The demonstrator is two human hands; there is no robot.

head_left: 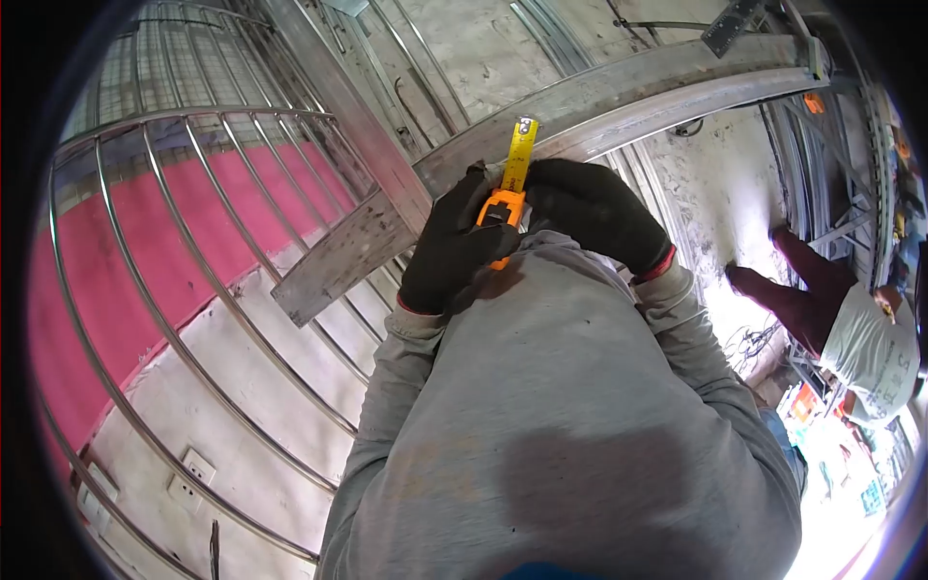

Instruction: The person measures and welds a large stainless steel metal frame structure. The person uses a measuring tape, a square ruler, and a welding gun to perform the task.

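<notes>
An orange and black tape measure (501, 208) is held close to my chest. My left hand (445, 249), in a dark glove with a red cuff, wraps round its case. A short length of yellow blade (519, 155) sticks out of the case, away from my body, with a metal hook at its end. My right hand (601, 208), gloved the same way, has its fingers curled at the right side of the blade and case. Its fingertips are partly hidden. Just beyond both hands lies a long grey metal beam (599, 106).
Another metal bar (353, 97) crosses the beam. A curved rail cage (184, 329) stands at left before a pink and white wall (97, 280). A black-marked square (732, 27) rests at the beam's far end. Another person (865, 338) is at right, near bright clutter.
</notes>
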